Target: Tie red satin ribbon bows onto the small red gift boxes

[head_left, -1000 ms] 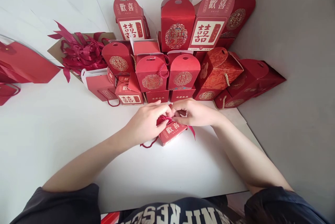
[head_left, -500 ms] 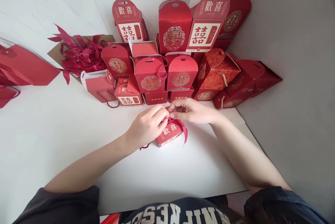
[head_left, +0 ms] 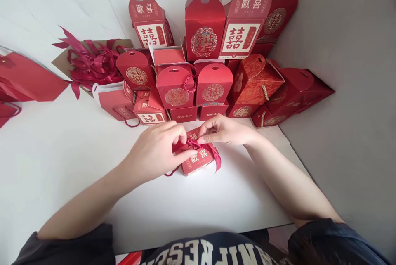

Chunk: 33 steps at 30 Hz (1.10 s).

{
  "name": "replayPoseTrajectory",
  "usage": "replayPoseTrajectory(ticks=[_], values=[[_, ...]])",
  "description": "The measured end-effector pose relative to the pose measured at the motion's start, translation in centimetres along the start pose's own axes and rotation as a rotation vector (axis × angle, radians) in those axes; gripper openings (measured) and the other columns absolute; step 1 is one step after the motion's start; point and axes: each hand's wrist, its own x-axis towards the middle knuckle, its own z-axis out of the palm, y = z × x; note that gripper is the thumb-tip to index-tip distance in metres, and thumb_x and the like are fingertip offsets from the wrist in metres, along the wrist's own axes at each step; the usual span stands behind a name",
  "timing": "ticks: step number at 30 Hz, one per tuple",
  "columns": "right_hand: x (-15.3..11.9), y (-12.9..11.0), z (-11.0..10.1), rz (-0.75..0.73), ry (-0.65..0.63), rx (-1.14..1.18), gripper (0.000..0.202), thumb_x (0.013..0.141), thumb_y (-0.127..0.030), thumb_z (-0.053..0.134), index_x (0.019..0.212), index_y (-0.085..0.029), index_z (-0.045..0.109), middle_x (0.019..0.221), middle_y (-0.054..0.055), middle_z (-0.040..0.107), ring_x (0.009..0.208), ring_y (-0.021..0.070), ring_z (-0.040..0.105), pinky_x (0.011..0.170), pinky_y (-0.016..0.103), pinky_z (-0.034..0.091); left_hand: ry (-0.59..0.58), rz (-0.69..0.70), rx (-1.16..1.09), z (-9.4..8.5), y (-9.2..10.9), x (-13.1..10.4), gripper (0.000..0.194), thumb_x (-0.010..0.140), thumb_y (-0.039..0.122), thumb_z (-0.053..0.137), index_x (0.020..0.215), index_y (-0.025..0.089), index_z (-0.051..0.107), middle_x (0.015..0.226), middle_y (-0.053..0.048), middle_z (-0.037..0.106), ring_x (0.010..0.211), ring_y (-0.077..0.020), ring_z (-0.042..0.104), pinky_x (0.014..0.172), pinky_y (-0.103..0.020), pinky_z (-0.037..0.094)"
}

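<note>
my R hand [head_left: 227, 131] pinching the ribbon [head_left: 194, 144], my L hand [head_left: 157, 149] w/ fingers curled, thumb apart, small red box [head_left: 198, 162] under both — approx ctr of frame, on white table [head_left: 198, 203], gift boxes [head_left: 205, 29] stacked upper ctr

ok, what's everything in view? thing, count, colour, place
small box: 1, red, under the hands
ribbon: 1, crimson, across that box
stacked boxes: over a dozen, mostly red, by back wall
ribbon pile: uncounted, crimson, back left
holder: 1, brown, around pile
packaging: at least 1, red, left edge
table: 1, white, beneath
walls: 2, marbled white back, grey right
left hand: 1, bare, at ribbon
right hand: 1, bare, at ribbon
</note>
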Motion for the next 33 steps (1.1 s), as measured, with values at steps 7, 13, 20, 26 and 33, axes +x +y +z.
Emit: replayPoseTrajectory(ticks=[7,13,20,26,33], values=[[-0.1,-0.2,-0.1,0.014,-0.014,-0.049,0.031,0.081,-0.044,0.069,0.088,-0.014,0.072,0.078,0.001,0.068,0.068,0.0115,0.057,0.065,0.024,0.045,-0.27,-0.161,-0.334,-0.6,-1.3,0.3,0.032,0.084,0.053,0.058,0.08,0.022,0.062,0.064,0.004,0.063,0.056,-0.012,0.055,0.05,-0.024,0.037],[-0.1,-0.2,0.0,0.033,-0.026,-0.084,0.033,0.082,-0.046,0.067,0.089,-0.014,0.071,0.077,0.001,0.065,0.069,0.0115,0.054,0.066,0.024,0.044,-0.286,-0.106,-0.589,0.3,-1.5,1.4,0.024,0.087,0.042,0.057,0.086,0.019,0.066,0.071,0.001,0.065,0.061,-0.0113,0.057,0.056,-0.023,0.044],[-0.6,-1.0,-0.2,0.053,-0.062,-0.158,0.029,0.087,-0.043,0.061,0.081,-0.015,0.063,0.07,-0.002,0.053,0.063,0.0105,0.045,0.06,0.024,0.037,-0.353,-0.105,-0.587,-0.2,-1.7,1.3,0.023,0.087,0.035,0.056,0.072,0.018,0.06,0.065,0.002,0.063,0.057,-0.011,0.055,0.053,-0.022,0.042],[-1.0,-1.5,-0.3,0.127,-0.049,-0.223,0.017,0.087,-0.031,0.057,0.077,-0.017,0.057,0.069,-0.003,0.05,0.064,0.0107,0.043,0.06,0.024,0.035,-0.492,-0.203,-0.574,-1.1,-1.7,1.1,0.018,0.083,0.033,0.056,0.072,0.02,0.058,0.061,0.003,0.064,0.051,-0.0121,0.056,0.049,-0.023,0.04],[-1.5,-1.8,-1.1,0.171,-0.002,-0.283,0.02,0.086,-0.035,0.056,0.077,-0.017,0.057,0.07,-0.002,0.051,0.063,0.0114,0.044,0.06,0.024,0.035,-0.475,-0.178,-0.531,-1.1,-2.8,1.2,0.021,0.084,0.037,0.056,0.072,0.02,0.056,0.063,0.002,0.066,0.057,-0.014,0.059,0.048,-0.023,0.036]])
